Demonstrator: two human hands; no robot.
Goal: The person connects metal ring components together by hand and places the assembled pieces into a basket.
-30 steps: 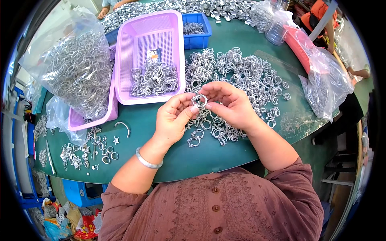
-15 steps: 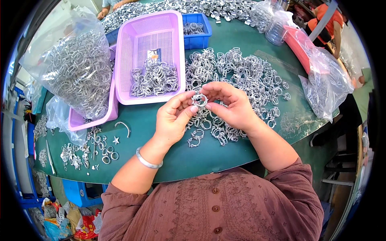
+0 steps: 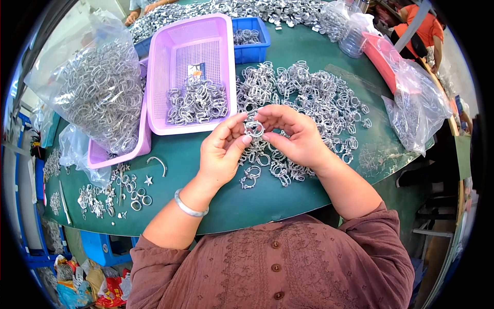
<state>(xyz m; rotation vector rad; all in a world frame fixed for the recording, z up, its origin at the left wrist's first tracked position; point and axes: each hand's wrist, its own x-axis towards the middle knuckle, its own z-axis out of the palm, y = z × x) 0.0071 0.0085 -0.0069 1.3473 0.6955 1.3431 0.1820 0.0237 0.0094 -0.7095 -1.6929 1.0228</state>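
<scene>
Between my two hands I hold a silver-grey metal ring piece (image 3: pixel 254 128), round with a small bumpy part on it. My left hand (image 3: pixel 222 149), with a pale bangle (image 3: pixel 191 203) on its wrist, pinches the ring's left side between thumb and fingers. On the opposite side, the thumb and fingertips of my right hand (image 3: pixel 294 135) grip it too. Behind and below my hands spreads a heap of similar metal pieces (image 3: pixel 321 105) on the green table (image 3: pixel 247 211). A lilac mesh basket (image 3: pixel 191 44) just beyond my left hand has more pieces in it.
Left stands a stuffed clear bag (image 3: pixel 98 92) in a second lilac basket (image 3: pixel 121 157). Small rings and stars (image 3: pixel 136 198) lie near a pointed metal tool (image 3: pixel 65 202). A blue bin (image 3: pixel 252 51), a red basket (image 3: pixel 381 62) and people (image 3: pixel 419 31) are farther off.
The ring between my fingers has turned or shifted slightly; both hands stay nearly in place. At the far right, a person in orange has moved.
</scene>
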